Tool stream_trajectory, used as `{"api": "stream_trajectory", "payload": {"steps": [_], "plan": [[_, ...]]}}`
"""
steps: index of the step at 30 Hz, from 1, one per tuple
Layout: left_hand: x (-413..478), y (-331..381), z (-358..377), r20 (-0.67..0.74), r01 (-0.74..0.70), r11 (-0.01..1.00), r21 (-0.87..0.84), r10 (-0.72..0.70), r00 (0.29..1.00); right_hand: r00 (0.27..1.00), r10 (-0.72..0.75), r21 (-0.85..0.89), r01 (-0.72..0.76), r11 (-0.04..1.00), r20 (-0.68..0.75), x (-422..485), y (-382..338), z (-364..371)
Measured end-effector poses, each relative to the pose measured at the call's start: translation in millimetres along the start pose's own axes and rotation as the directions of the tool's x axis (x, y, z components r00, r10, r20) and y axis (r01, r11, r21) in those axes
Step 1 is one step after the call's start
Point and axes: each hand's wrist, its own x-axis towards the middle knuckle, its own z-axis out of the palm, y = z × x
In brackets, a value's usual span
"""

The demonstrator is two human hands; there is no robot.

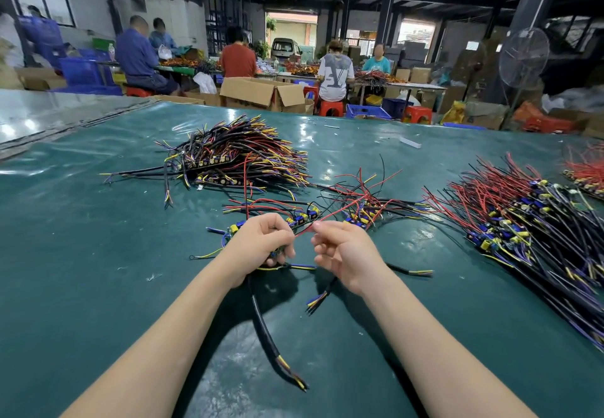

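I am gripping a small wired board in my left hand, fingers curled round it. Its black cable is hanging from under that palm toward me across the green mat. My right hand is pinching a red wire between thumb and forefinger, just right of my left knuckles, with the other fingers loosely curled.

To do this well, I am judging that the left hand should be holding the board firm while the right is drawing the red wire out straight and gently. The pull should be going along the wire, not sideways, so the solder joint is not taking the strain. The far end of the wire is running into the loose tangle just beyond my right hand. I should be lifting it free of those strands rather than dragging them along.

My left fingers are covering nearly all of the board, so I cannot tell its parts or where the red wire is joining it. I also cannot tell where the wire is ending inside the tangle. There are 2 big piles, 1 well beyond my left hand and 1 far off to the right of my right hand. The second is being cut off by the frame edge.
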Motion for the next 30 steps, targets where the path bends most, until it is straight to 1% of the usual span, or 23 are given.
{"api": "stream_trajectory", "payload": {"steps": [2, 4, 8, 13, 15, 20, 23, 26, 30], "plan": [[0.0, -0.1, 1.0, -0.009, 0.004, 1.000, -0.006, -0.004, 1.000, 0.998, 0.003, -0.063, 0.001, 0.998, 0.062, -2.9, 3.6, 6.4], [0.6, -0.4, 0.9, -0.019, 0.002, 1.000, -0.011, -0.003, 1.000, 0.998, -0.012, -0.111, 0.019, 0.994, 0.057, -4.7, 6.6, 11.0], [0.7, -0.7, 1.4, -0.013, 0.001, 1.000, -0.016, -0.001, 1.000, 0.998, -0.064, -0.071, 0.063, 0.995, -0.010, -5.3, 7.8, 13.4], [0.8, -3.0, 4.3, -0.002, -0.005, 1.000, -0.011, 0.005, 1.000, 0.996, -0.075, -0.071, 0.078, 0.994, 0.037, -6.2, 8.7, 14.0], [0.8, -3.6, 5.4, 0.019, 0.000, 1.000, -0.025, 0.000, 1.000, 0.997, -0.077, -0.058, 0.078, 0.995, 0.021, -5.8, 7.8, 13.3], [1.1, -4.9, 8.1, 0.098, 0.026, 0.990, -0.141, -0.012, 0.995, 0.987, -0.084, 0.038, 0.090, 0.995, -0.139, -2.9, 5.2, 9.7], [0.8, -3.6, 8.9, 0.129, 0.032, 0.987, -0.160, -0.011, 0.992, 0.976, 0.002, 0.199, 0.042, 0.979, -0.217, -1.5, 5.3, 10.2], [-0.3, -1.4, 7.5, 0.152, 0.029, 0.986, -0.161, -0.004, 0.988, 0.968, 0.079, 0.348, 0.009, 0.938, -0.237, -0.9, 4.7, 11.5], [-1.3, 1.1, 4.4, 0.171, 0.005, 0.986, -0.169, 0.024, 0.985, 0.967, 0.098, 0.382, -0.001, 0.924, -0.236, -1.1, 3.3, 13.0]]}}
